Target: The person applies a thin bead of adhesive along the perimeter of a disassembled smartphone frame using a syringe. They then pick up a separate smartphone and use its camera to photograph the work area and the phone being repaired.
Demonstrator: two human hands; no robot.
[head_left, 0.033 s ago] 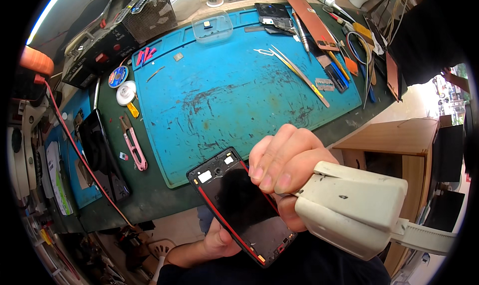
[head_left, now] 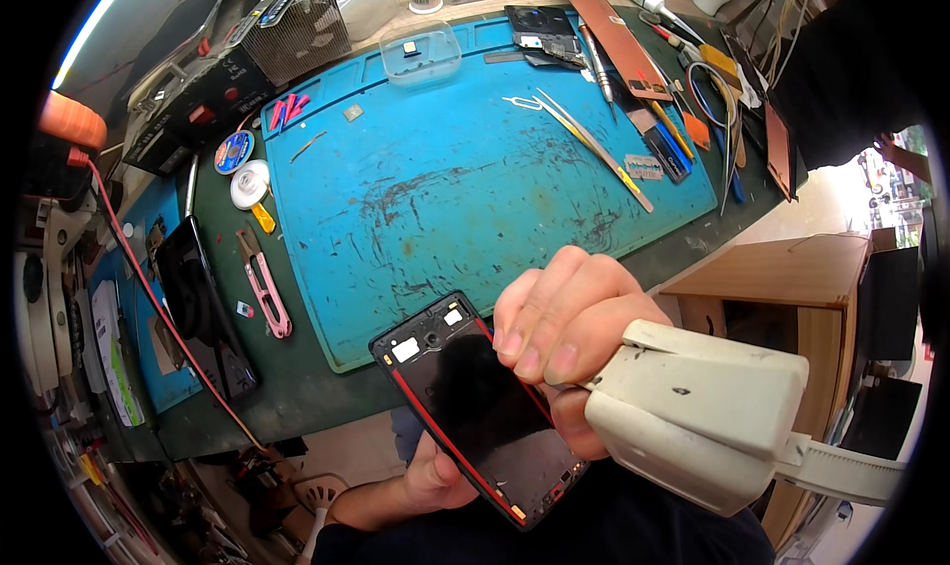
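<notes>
My left hand (head_left: 435, 471) holds a black phone housing (head_left: 445, 392) from beneath, tilted, with its thumb at the lower left edge. The housing shows red strips along both long sides, two white patches and a round opening at its upper end. My right hand (head_left: 564, 323) is closed at the left end of a cream plastic device (head_left: 698, 412) with a ribbed band, its curled fingers over the housing's right edge. Their tips partly hide that edge; whether they press on it I cannot tell.
A scratched blue mat (head_left: 475, 209) bears tweezers (head_left: 594, 149), a razor blade (head_left: 643, 166) and a clear tray (head_left: 421, 65). Pink cutters (head_left: 267, 288), spools (head_left: 249, 184), another phone (head_left: 203, 308) and cables lie left. Tools crowd the right. A wooden cabinet (head_left: 752, 268) stands beyond the bench.
</notes>
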